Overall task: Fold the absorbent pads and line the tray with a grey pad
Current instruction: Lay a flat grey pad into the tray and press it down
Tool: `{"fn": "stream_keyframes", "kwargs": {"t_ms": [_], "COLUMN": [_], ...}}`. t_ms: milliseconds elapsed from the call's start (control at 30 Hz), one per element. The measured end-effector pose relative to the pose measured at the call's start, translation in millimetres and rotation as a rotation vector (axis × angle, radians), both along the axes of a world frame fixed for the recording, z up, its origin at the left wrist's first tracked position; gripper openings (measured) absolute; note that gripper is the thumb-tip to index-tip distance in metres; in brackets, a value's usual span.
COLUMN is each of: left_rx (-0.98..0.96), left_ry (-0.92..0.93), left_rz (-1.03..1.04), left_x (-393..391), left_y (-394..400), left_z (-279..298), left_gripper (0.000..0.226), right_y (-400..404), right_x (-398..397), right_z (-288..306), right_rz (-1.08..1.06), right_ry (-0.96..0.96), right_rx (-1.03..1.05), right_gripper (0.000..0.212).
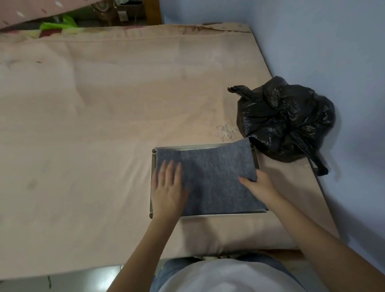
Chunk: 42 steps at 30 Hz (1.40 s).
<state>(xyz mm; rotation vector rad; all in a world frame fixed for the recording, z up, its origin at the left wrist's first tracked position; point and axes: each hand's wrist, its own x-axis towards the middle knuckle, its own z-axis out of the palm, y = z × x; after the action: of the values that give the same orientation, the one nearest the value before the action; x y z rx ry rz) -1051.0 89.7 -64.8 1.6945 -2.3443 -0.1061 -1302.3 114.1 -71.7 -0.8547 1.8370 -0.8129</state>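
Observation:
A grey pad [212,177] lies inside a shallow metal tray [153,165] on the pink bed cover, near the front right of the bed. My left hand [167,190] presses flat on the pad's left side, fingers straight. At the pad's right edge my right hand [259,185] pinches the pad, and that side is lifted and stands above the tray's right rim. The tray's far rim and left rim show; the pad covers most of its floor.
A tied black plastic bag [285,120] sits right of the tray against the blue wall [330,31]. The pink bed cover [74,124] spreads wide to the left and beyond. The bed's front edge runs just below the tray.

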Motion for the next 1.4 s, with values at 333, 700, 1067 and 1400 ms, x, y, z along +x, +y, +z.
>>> {"fn": "stream_keyframes", "kwargs": {"t_ms": [333, 700, 1067, 1400], "left_rx": [0.280, 0.266, 0.224, 0.206], "left_ry": [-0.299, -0.230, -0.176, -0.126], "left_rz": [-0.221, -0.202, -0.161, -0.155], "left_x": [-18, -14, -2, 27], "left_y": [-20, -23, -24, -21], "left_z": [-41, -48, -48, -40], "left_gripper": [0.069, 0.066, 0.057, 0.063], "right_y": [3, 0, -2, -3], "right_x": [2, 2, 6, 26], "right_z": [-4, -3, -2, 8], "right_rz": [-0.010, 0.008, -0.007, 0.057], "right_ry": [0.026, 0.029, 0.106, 0.146], "right_rx": [-0.029, -0.009, 0.049, 0.075], "right_gripper": [0.033, 0.033, 0.028, 0.023]}}
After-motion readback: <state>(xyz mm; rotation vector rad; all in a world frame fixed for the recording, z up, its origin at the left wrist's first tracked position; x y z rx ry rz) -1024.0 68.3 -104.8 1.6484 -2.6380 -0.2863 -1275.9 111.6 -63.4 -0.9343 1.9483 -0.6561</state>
